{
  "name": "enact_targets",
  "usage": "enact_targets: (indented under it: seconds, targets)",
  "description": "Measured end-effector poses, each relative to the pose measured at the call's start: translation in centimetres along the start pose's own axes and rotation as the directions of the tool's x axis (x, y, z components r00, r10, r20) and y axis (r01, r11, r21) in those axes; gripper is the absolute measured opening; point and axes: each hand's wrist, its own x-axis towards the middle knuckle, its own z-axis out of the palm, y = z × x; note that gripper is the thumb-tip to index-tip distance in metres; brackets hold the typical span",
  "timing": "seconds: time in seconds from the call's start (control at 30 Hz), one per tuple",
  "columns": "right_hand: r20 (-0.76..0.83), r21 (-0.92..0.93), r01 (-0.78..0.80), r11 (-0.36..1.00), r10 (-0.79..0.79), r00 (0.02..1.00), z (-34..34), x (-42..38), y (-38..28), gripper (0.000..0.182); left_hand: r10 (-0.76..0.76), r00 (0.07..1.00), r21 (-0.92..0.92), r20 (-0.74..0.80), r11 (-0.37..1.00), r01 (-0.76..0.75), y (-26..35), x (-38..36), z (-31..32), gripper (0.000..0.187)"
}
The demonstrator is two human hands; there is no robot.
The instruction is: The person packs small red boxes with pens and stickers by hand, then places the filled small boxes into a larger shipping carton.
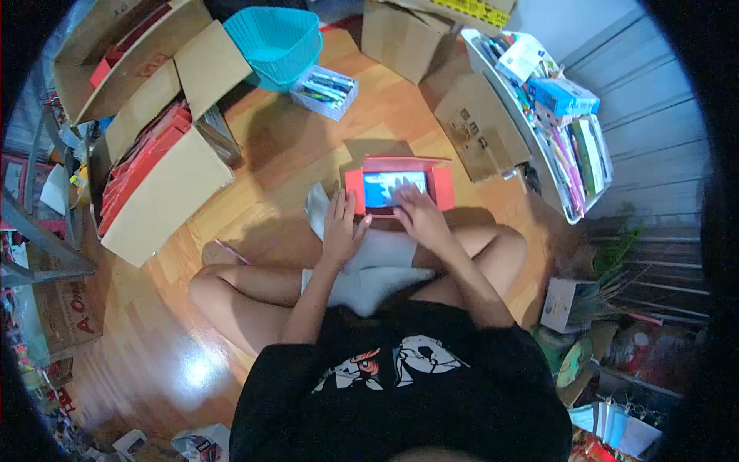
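— So, where does the small red cardboard box (399,189) with the opened flaps sit right now?

— On the wooden floor (285,154), just in front of the person's crossed legs and white socks (369,269). Its flaps are spread to both sides, and a pale blue-white content shows inside.

— What are the hands doing with it?

— The left hand (341,229) lies against the near left corner of the box, fingers loosely extended and slightly spread, steadying rather than gripping. The right hand (416,212) reaches over the near edge, fingers open and laid onto the contents; I cannot tell whether the fingertips pinch anything, since they blur into the bright inside.

— How would you handle that well?

— My judgement: keep the left hand pressing the box flat so it doesn't slide on the smooth floor, and work the right fingers along the contents evenly, without bending the side flaps.

— What lies around?

— A turquoise plastic basket (281,42) and a clear plastic box of pens (323,91) farther out, large brown cardboard cartons (165,196) holding red packs to the left, and a white tray of stationery (562,131) to the right.
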Motion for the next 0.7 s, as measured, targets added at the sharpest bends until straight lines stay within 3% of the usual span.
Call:
enact_targets:
  seconds: [0.03, 0.1, 0.13, 0.2, 0.27, 0.33, 0.37, 0.43, 0.47, 0.53, 0.6, 0.7]
  targets:
    - [-0.034, -0.015, 0.107, 0.994, -0.107, 0.994, -1.4, -1.0, -0.8, 0.049, 0.007, 1.0, 0.014, -0.017, 1.0, -0.006, 0.0, 0.5, -0.8, 0.057]
    - [0.064, -0.088, 0.049, 0.995, -0.043, 0.997, -3.8, -4.7, -1.8, 0.052, -0.194, 0.981, -0.256, 0.027, 0.947, 0.194, 0.0, 1.5, -2.6, 0.049]
    - [0.081, -0.135, 0.031, 0.99, -0.02, 0.997, -4.2, -6.7, -1.5, 0.053, -0.27, 0.958, -0.348, -0.096, 0.911, 0.222, -1.4, 1.9, -1.8, 0.042]
    - [0.044, -0.135, -0.135, 0.982, 0.142, 0.989, -5.4, -9.9, -1.5, 0.054, -0.223, 0.97, -0.349, -0.101, 0.92, 0.176, -3.0, 4.6, -3.1, 0.042]
    - [0.019, -0.149, -0.182, 0.972, 0.187, 0.982, -4.7, -12.4, -0.8, 0.054, -0.175, 0.98, -0.344, -0.094, 0.93, 0.133, -3.7, 8.3, -3.8, 0.042]
    - [-0.014, -0.151, -0.234, 0.96, 0.235, 0.972, -4.0, -11.9, -0.7, 0.054, -0.026, 0.997, -0.039, -0.072, 0.999, 0.023, -4.0, 13.2, -4.5, 0.044]
    - [-0.005, -0.178, -0.226, 0.958, 0.228, 0.974, -3.9, -11.1, -0.8, 0.053, -0.01, 0.998, -0.023, -0.069, 1.0, 0.008, -4.7, 15.6, -4.3, 0.044]
    - [-0.02, -0.202, -0.226, 0.953, 0.227, 0.974, -3.7, -9.6, -0.5, 0.053, 0.068, 0.994, 0.286, -0.088, 0.957, -0.04, -5.8, 20.0, -3.3, 0.048]
    - [0.023, -0.215, -0.22, 0.952, 0.23, 0.973, -3.7, -9.2, -0.3, 0.053, 0.091, 0.992, 0.292, -0.091, 0.954, -0.061, -6.8, 21.3, -2.5, 0.048]
    - [0.106, -0.217, -0.21, 0.953, 0.237, 0.966, -3.4, -8.8, 0.6, 0.058, 0.171, 0.985, 0.492, 0.003, 0.858, -0.15, -8.2, 23.3, -1.3, 0.045]
    - [0.14, -0.209, -0.22, 0.953, 0.252, 0.958, -3.7, -8.6, 1.0, 0.058, -0.035, 0.992, 0.505, 0.122, 0.862, -0.032, -7.6, 23.8, -0.5, 0.039]
    - [0.197, -0.184, -0.223, 0.957, 0.258, 0.946, -3.7, -8.0, 1.3, 0.059, -0.046, 0.986, 0.486, 0.157, 0.873, -0.037, -5.6, 24.9, -0.2, 0.034]
